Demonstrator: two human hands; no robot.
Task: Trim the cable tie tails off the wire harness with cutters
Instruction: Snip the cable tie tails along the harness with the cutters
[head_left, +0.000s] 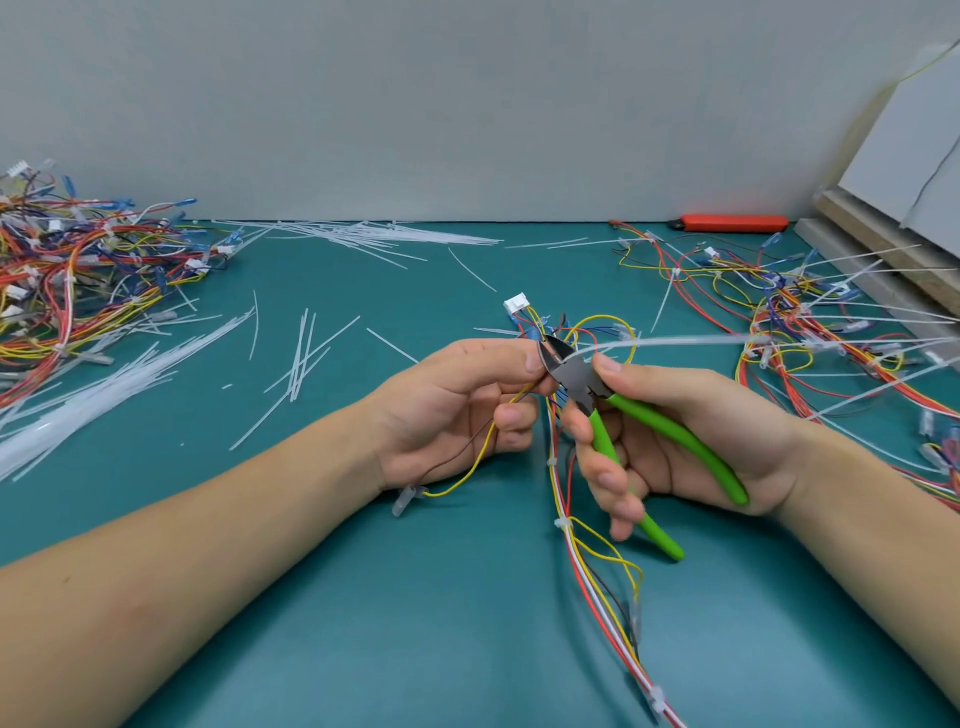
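My left hand (457, 410) pinches the wire harness (576, 540), a bundle of red, yellow and white wires, near its upper end. A white connector (516, 303) sits on the harness just beyond my fingers. My right hand (691, 441) grips the green-handled cutters (613, 415). Their metal jaws are at a cable tie on the harness, right beside my left thumb. A long white tie tail (675, 341) sticks out from the jaws to the right. Lower ties (562, 524) on the harness show no tails.
A pile of harnesses (78, 270) lies at the left. Another tangle of harnesses with long tie tails (831, 322) lies at the right. Cut white tails (301, 353) litter the green mat. An orange tool (732, 222) lies by the wall, and boards (893, 249) lean at far right.
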